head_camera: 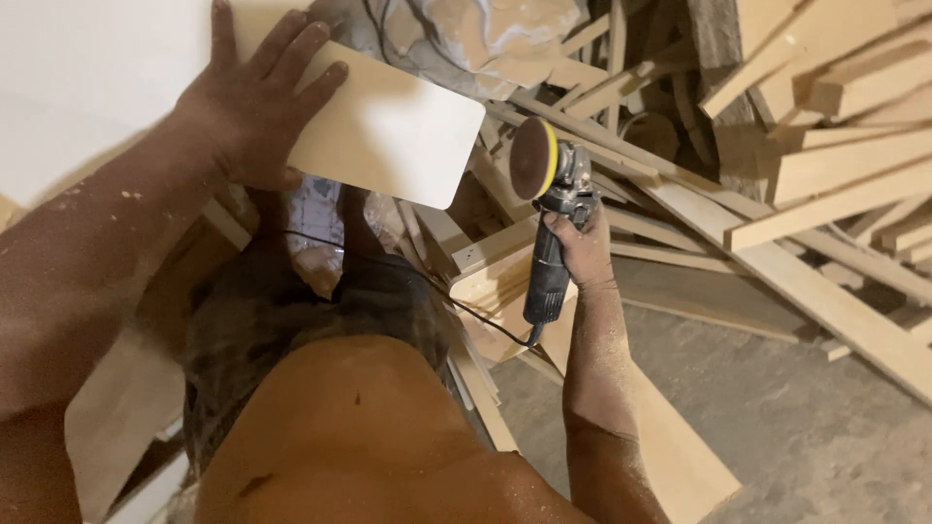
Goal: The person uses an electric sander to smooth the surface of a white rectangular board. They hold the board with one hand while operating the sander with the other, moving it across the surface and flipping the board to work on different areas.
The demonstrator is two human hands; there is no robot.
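My left hand (254,102) lies flat, fingers spread, on a pale wooden board (388,131) with rounded corners that juts out to the right. My right hand (581,245) grips the dark body of an angle grinder (549,209). Its brown sanding disc with a yellow backing pad (533,158) faces left, just right of the board's rounded corner and apart from it. A black cord (485,325) runs from the grinder's tail back toward my body.
A heap of wooden slats and offcuts (815,146) fills the upper right. More boards (680,456) lean below my right forearm. Dusty concrete floor (806,417) lies at the lower right. A white surface (87,68) occupies the upper left.
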